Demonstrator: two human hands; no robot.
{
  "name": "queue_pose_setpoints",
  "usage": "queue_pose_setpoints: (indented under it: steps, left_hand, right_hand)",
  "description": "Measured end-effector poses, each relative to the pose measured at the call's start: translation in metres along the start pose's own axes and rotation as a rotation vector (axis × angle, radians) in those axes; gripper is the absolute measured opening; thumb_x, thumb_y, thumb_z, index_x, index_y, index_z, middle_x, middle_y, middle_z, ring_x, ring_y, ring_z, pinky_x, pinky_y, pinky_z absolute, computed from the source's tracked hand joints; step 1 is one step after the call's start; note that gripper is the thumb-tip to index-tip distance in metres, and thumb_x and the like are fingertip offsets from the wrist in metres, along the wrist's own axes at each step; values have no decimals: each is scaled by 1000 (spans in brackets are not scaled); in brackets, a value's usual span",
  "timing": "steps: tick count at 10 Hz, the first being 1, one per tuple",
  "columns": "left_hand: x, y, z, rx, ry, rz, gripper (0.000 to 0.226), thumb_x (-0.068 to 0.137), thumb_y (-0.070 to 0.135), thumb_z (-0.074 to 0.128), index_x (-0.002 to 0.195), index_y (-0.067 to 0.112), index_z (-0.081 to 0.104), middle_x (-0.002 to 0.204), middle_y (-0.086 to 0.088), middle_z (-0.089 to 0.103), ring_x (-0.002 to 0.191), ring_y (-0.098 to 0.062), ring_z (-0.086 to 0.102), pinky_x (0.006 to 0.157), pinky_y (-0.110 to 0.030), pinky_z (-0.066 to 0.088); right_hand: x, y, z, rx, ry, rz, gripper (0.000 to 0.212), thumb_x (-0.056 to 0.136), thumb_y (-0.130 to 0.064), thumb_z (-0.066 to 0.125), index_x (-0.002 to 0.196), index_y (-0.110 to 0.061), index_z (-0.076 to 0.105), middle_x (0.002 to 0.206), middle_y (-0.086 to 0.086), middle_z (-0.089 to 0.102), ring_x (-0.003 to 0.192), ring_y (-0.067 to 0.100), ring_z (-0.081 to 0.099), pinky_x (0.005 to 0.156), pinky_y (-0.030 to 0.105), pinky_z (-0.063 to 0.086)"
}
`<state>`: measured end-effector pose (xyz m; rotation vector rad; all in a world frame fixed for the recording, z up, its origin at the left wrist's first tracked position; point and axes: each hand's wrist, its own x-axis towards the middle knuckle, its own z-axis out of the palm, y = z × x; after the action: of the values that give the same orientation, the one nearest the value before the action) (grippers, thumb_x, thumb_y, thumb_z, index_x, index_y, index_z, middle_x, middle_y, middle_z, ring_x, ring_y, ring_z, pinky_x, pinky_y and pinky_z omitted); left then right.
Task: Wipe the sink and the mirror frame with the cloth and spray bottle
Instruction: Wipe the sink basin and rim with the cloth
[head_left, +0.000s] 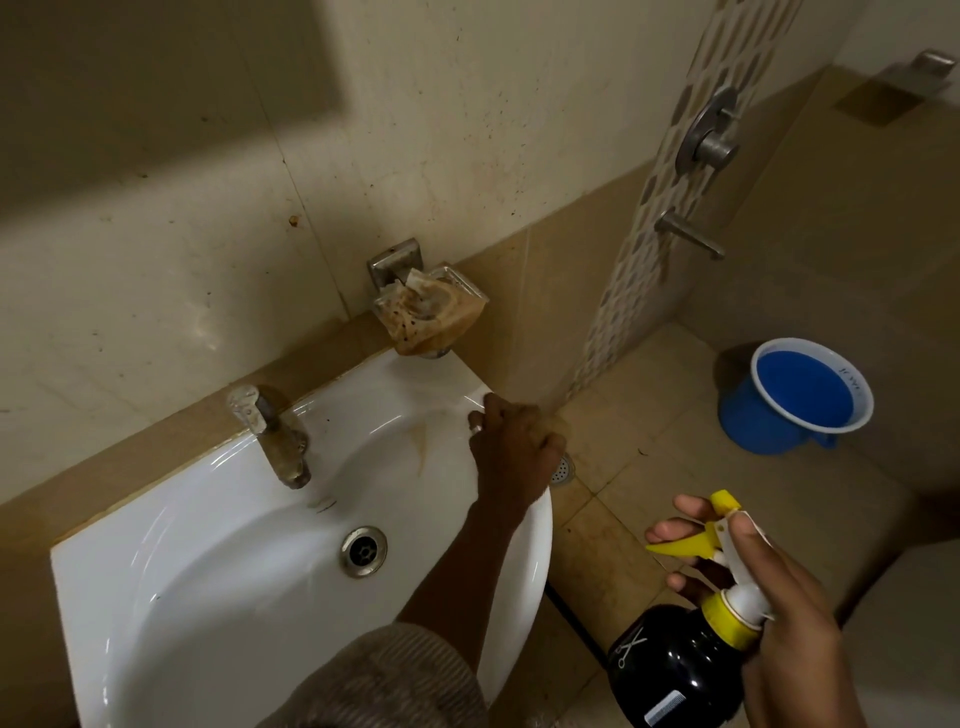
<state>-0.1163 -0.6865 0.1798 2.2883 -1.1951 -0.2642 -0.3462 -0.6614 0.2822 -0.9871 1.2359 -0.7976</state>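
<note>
While left hand curls on sink rim, frame centre, cloth unseen, grip state unclear; right hand wraps bottle neck lower right, finger on trigger, ready to spray.

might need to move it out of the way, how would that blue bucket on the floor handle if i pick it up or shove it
The blue bucket looks like thin plastic, so probably stiff yet light. Whether it holds water cannot be told; if so it would be heavier and could slosh. Its wide mouth and squat shape suggest it would slide on the floor tiles rather than tip.
</note>
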Motion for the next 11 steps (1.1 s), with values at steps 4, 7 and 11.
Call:
queue_pose_setpoints:
  steps: [4, 7, 11]
  left_hand:
    - [-109, -41, -36, -893, -612, -188, 11, 87, 19, 62, 91, 11, 68, 86, 1, 55, 89, -17, 54, 88, -27, 51]
    - [-118, -79, -51, -1389, 315, -873, 30, 96, 24, 50, 74, 4, 51, 36, -3, 34, 25, -15, 26, 35, -20, 30]
    - [-9, -98, 2, -1799, 993, -1462, 26, 89, 15, 55, 114, 19, 57, 108, -1, 59, 115, -8, 54, 83, -32, 48]
  right_hand:
    - [-16, -8, -13, 60, 22, 11, 35, 110, -29, 41, 128, -13, 67, 121, 14, 79, 109, 34, 75, 86, 52, 52]
    - [-24, 11, 16, 94, -32, -12, 35, 103, -37, 48, 123, -23, 73, 109, 4, 83, 88, 21, 82, 73, 45, 53]
    - [-9, 17, 28, 69, -69, 19, 41, 81, -41, 54, 111, -21, 73, 96, 2, 85, 75, 21, 82, 61, 43, 59]
